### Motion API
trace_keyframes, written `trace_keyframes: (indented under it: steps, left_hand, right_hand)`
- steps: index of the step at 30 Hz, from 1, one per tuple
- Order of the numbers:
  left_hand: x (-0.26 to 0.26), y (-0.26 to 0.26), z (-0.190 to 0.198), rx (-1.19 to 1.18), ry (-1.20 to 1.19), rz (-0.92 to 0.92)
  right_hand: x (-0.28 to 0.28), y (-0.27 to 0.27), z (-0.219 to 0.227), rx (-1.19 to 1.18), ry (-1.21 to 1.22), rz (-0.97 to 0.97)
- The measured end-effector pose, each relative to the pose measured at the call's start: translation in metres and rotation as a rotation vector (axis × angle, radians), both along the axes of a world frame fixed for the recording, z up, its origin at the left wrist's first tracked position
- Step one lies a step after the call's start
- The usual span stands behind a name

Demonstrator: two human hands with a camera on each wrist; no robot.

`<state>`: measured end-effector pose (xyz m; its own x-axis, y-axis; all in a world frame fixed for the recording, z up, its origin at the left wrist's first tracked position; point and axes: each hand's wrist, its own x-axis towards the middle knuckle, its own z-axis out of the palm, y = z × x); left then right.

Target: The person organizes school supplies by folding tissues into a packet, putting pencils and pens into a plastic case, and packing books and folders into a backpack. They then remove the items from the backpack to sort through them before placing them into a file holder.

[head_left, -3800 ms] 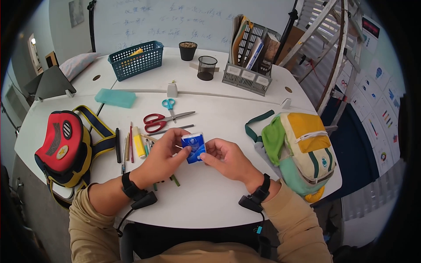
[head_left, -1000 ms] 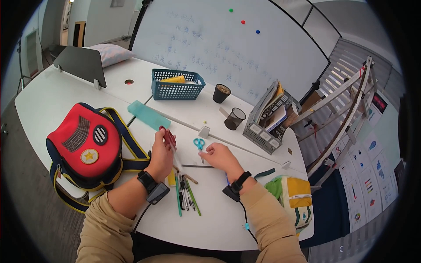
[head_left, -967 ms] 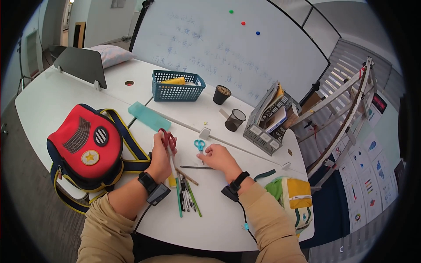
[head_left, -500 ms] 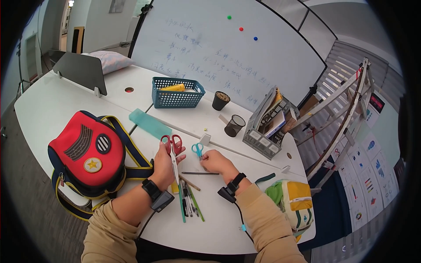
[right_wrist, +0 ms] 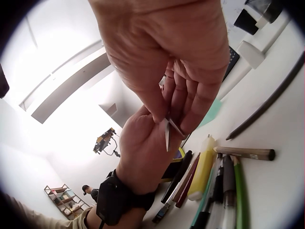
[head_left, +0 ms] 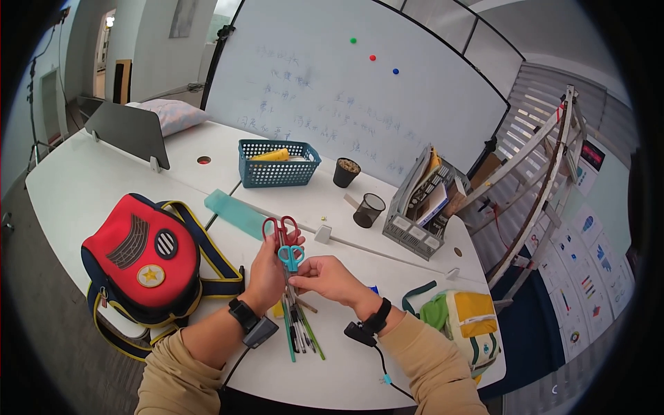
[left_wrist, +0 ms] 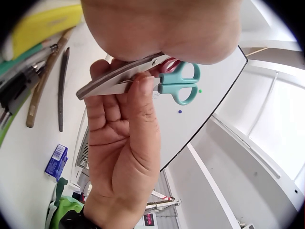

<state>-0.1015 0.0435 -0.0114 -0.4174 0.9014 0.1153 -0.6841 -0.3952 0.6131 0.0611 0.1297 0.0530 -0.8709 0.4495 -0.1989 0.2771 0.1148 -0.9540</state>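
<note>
In the head view, my left hand [head_left: 264, 277] holds the red-handled scissors [head_left: 283, 237] with the handles up. The small teal scissors [head_left: 290, 260] overlap them in front, pinched by my right hand [head_left: 330, 278]. The left wrist view shows my right hand [left_wrist: 125, 148] with its thumb on the teal scissors [left_wrist: 167, 82], beside the larger blade [left_wrist: 109, 78]; the heel of my left hand [left_wrist: 162, 28] fills the top. In the right wrist view, narrow blade tips [right_wrist: 167, 136] stick out below my right hand [right_wrist: 162, 52], against my left hand [right_wrist: 143, 152].
Pens and pencils [head_left: 299, 333] lie just below my hands. A red backpack [head_left: 142, 259] is at the left and a green-yellow bag [head_left: 470, 321] at the right. Behind are a teal case [head_left: 238, 213], basket [head_left: 280, 175], mesh cup [head_left: 369, 210] and file rack [head_left: 413, 234]. A blue packet [left_wrist: 57, 162] lies nearby.
Earlier both hands held the blue packet. Since then my left hand has taken the red scissors, and my right hand has lifted the teal scissors leftward to them. The head view has shifted.
</note>
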Motion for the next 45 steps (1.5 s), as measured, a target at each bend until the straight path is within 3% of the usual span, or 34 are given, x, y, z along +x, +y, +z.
trace_keyframes:
  steps: [6, 15, 17, 21, 25, 28, 31, 35, 42, 45]
  left_hand:
    - [0.011, -0.008, 0.009, 0.028, 0.084, -0.041]
    - [0.008, -0.008, 0.007, 0.021, 0.166, -0.183]
    - [0.007, -0.001, 0.001, 0.024, 0.222, -0.096]
    - [0.004, -0.002, 0.001, -0.041, 0.285, -0.027]
    - [-0.001, 0.002, -0.007, -0.068, 0.301, 0.074]
    - [0.003, 0.001, -0.008, -0.043, 0.356, 0.174]
    - [0.005, -0.002, -0.007, -0.052, 0.38, 0.185]
    - [0.006, -0.003, -0.006, -0.044, 0.345, 0.182]
    - [0.007, -0.007, 0.001, -0.066, 0.318, 0.153]
    - [0.006, -0.008, 0.002, -0.069, 0.308, 0.159]
  right_hand:
    - [0.006, 0.0, 0.006, -0.214, -0.005, -0.048]
    - [0.011, 0.011, 0.0, -0.023, 0.037, -0.029]
    - [0.014, 0.021, 0.0, -0.02, 0.127, -0.095]
    - [0.028, 0.084, -0.008, 0.158, 0.363, -0.297]
    - [0.058, 0.167, 0.002, 0.427, 0.486, -0.704]
    - [0.082, 0.225, -0.002, 0.663, 0.51, -0.946]
    - [0.095, 0.266, -0.005, 0.732, 0.495, -1.032]
    - [0.088, 0.288, -0.01, 0.752, 0.569, -0.97]
    - [0.068, 0.298, -0.014, 0.811, 0.448, -1.01]
    - [0.058, 0.297, -0.016, 0.742, 0.546, -0.98]
